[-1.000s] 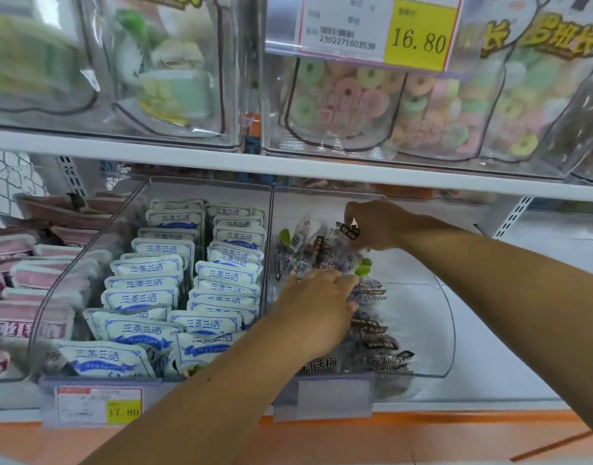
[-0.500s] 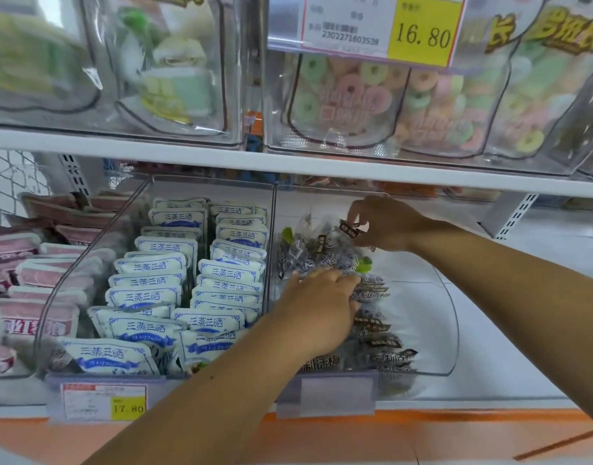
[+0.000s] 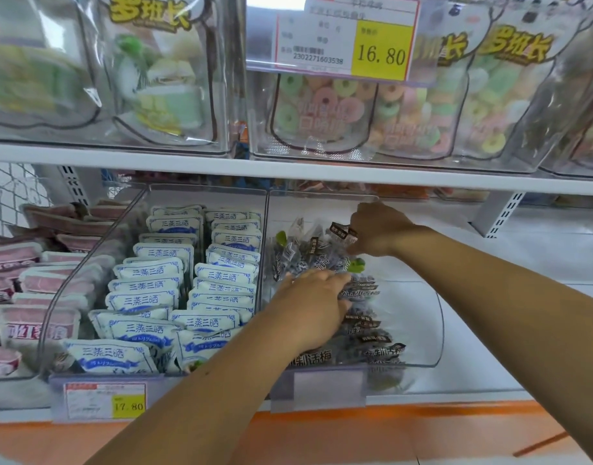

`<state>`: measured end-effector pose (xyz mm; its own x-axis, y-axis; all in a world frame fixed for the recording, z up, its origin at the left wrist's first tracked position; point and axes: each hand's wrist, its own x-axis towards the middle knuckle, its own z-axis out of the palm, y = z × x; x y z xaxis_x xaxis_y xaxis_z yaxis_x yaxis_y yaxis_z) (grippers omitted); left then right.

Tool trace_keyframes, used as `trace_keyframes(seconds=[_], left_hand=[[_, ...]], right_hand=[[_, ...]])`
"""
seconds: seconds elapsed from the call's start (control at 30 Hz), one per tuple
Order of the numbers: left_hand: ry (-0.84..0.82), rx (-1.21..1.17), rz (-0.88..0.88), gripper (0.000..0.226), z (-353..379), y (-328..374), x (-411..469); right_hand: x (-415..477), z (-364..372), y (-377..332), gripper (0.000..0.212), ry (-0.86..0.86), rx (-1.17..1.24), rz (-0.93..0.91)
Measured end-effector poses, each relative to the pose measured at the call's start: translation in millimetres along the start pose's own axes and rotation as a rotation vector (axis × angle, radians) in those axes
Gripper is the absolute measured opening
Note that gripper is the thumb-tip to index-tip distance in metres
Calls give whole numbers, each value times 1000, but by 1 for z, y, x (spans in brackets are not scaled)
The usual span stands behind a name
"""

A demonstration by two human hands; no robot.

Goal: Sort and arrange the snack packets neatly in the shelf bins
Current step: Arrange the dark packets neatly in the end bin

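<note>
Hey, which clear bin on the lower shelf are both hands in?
The rightmost bin, with the dark packets: left hand and right hand both reach into it. The middle bin holds blue-and-white packets and no hand.
</note>
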<state>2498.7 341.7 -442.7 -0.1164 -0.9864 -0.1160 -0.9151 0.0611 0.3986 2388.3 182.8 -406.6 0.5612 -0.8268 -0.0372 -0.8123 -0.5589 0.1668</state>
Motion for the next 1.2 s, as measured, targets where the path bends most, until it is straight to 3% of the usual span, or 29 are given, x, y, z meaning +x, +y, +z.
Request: trace_keyframes(seconds=[0.13, 0.27, 0.47, 0.57, 0.7, 0.87, 0.93, 1.0, 1.1, 1.2], left_hand=[[13, 0, 5, 54, 1, -1, 0], [20, 0, 5, 54, 2, 0, 1], [19, -2, 12, 54, 2, -1, 1], [29, 11, 13, 55, 1, -1, 2], [53, -24, 13, 57, 1, 1, 0], [431, -379, -70, 53, -14, 8, -7], [428, -627, -88, 65, -18, 8, -9], [343, -832, -76, 70, -18, 10, -12], [353, -1090, -78, 46, -16, 10, -16], [378, -1253, -22, 31, -19, 13, -23]], right_hand=[[-2, -1, 3, 44, 76, 216, -14], [0, 2, 9, 33, -4, 101, -30], [6, -1, 4, 17, -25, 198, -19], [-8, -12, 12, 6, 51, 425, -4], [-49, -25, 19, 12, 236, 963, 99], [-108, -19, 16, 15, 352, 1467, 143], [-121, -16, 12, 24, 355, 1673, 130], [-129, -13, 7, 36, 316, 1734, 90], [-135, -13, 1, 50, 251, 1760, 17], [-139, -17, 1, 50, 159, 1755, -19]])
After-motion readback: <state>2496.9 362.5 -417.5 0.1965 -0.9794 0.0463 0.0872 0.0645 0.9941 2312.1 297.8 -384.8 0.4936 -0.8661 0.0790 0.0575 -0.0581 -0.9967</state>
